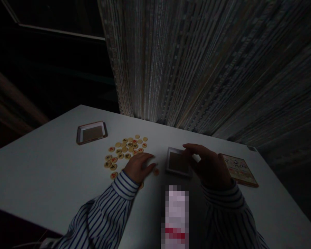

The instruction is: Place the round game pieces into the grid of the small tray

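Note:
Round xiangqi pieces (124, 149), with red or dark characters or plain faces, lie scattered on the white table. My left hand (138, 167) is at the right edge of this spread, its thumb and index finger apart with nothing between them. Just beyond the thumb rests a single xiangqi piece (156, 172). My right hand (214, 167) is over the right side of an open shallow box (178, 162). Its thumb and fingertips come together in a pinch; what they hold, if anything, is too dark to make out. The hand hides part of the box.
A second open tray or lid (92, 132) lies at the back left of the white table (54, 166). To the right of my right hand is a flat printed case (238, 169). A small dark-marked item (251, 148) sits at the far right corner. A string curtain (158, 69) hangs behind the table.

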### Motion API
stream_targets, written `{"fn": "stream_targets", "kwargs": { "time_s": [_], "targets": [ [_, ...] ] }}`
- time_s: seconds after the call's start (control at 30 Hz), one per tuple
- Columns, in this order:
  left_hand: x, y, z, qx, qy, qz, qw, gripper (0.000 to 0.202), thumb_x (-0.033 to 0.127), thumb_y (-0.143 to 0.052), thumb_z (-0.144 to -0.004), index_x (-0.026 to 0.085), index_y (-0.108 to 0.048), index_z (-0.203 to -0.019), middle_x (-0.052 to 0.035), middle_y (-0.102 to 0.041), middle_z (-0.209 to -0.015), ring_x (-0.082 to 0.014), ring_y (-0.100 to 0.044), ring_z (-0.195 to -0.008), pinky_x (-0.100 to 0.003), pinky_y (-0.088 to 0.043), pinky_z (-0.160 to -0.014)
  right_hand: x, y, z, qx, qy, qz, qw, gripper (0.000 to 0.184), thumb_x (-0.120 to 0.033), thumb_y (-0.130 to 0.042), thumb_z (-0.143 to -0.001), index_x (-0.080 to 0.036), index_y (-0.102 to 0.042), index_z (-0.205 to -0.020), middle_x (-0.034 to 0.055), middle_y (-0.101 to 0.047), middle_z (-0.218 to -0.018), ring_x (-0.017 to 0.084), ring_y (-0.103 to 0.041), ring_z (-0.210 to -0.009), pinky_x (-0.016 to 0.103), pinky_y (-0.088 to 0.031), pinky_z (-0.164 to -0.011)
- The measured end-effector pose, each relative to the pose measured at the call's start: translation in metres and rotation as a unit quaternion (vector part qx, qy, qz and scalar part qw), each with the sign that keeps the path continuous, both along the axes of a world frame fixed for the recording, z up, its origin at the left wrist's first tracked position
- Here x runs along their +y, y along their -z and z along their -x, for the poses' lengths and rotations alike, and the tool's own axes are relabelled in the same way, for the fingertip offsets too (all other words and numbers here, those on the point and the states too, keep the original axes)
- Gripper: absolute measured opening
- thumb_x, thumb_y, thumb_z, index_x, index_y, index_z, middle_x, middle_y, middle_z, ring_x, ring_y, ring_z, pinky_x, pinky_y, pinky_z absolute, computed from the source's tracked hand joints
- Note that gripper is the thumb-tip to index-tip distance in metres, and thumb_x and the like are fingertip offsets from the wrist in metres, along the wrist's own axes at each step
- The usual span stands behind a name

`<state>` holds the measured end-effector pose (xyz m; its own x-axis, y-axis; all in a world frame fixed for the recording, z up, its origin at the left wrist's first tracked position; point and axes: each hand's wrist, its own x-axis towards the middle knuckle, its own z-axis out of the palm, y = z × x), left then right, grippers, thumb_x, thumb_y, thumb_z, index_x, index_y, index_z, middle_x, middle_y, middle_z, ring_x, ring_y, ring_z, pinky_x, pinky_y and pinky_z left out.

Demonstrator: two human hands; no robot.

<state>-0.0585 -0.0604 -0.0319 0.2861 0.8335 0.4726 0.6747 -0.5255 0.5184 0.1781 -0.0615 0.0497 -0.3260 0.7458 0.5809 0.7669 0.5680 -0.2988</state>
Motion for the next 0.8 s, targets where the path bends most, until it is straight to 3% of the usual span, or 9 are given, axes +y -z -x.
{"fn": "stream_targets", "kwargs": {
  "time_s": [0.1, 0.27, 0.5, 0.8],
  "targets": [
    [0.000, 0.001, 0.002, 0.016, -0.004, 0.005, 1.000, 0.026, 0.031, -0.052, -0.081, 0.015, -0.063, -0.100, -0.0092, -0.069, -0.094, -0.0201, -0.064, -0.088, -0.036, -0.051, -0.079, 0.001, 0.008, 0.004, -0.084, -0.008, 0.085, 0.993, 0.021, -0.025, -0.051, -0.081, -0.022, -0.064, -0.097, 0.0048, -0.070, -0.082, 0.018, -0.063, -0.072, 0.031, -0.049, -0.065],
    [0.001, 0.008, 0.002, 0.078, 0.024, 0.042, 0.996, 0.033, 0.038, -0.059, -0.077, 0.016, -0.063, -0.101, -0.0099, -0.069, -0.096, -0.0227, -0.063, -0.089, -0.039, -0.050, -0.079, -0.001, 0.012, 0.011, -0.177, -0.087, 0.189, 0.962, 0.019, -0.024, -0.050, -0.082, -0.022, -0.062, -0.097, 0.0044, -0.068, -0.090, 0.017, -0.063, -0.078, 0.026, -0.046, -0.064],
    [-0.003, 0.007, -0.008, 0.146, 0.053, 0.066, 0.986, 0.031, 0.037, -0.054, -0.080, 0.016, -0.065, -0.100, -0.0098, -0.068, -0.092, -0.0230, -0.061, -0.087, -0.038, -0.049, -0.076, 0.002, 0.016, 0.008, -0.204, -0.095, 0.196, 0.954, 0.015, -0.022, -0.047, -0.084, -0.021, -0.060, -0.092, 0.0045, -0.068, -0.089, 0.017, -0.062, -0.076, 0.026, -0.043, -0.060],
    [-0.001, 0.014, -0.011, 0.181, 0.071, 0.066, 0.979, 0.030, 0.028, -0.065, -0.070, 0.019, -0.066, -0.099, -0.0095, -0.066, -0.092, -0.0242, -0.059, -0.083, -0.038, -0.047, -0.070, 0.000, 0.017, 0.009, -0.187, -0.071, 0.178, 0.963, 0.012, -0.023, -0.049, -0.083, -0.021, -0.060, -0.085, 0.0013, -0.068, -0.078, 0.013, -0.061, -0.066, 0.023, -0.041, -0.055]
  ]
}}
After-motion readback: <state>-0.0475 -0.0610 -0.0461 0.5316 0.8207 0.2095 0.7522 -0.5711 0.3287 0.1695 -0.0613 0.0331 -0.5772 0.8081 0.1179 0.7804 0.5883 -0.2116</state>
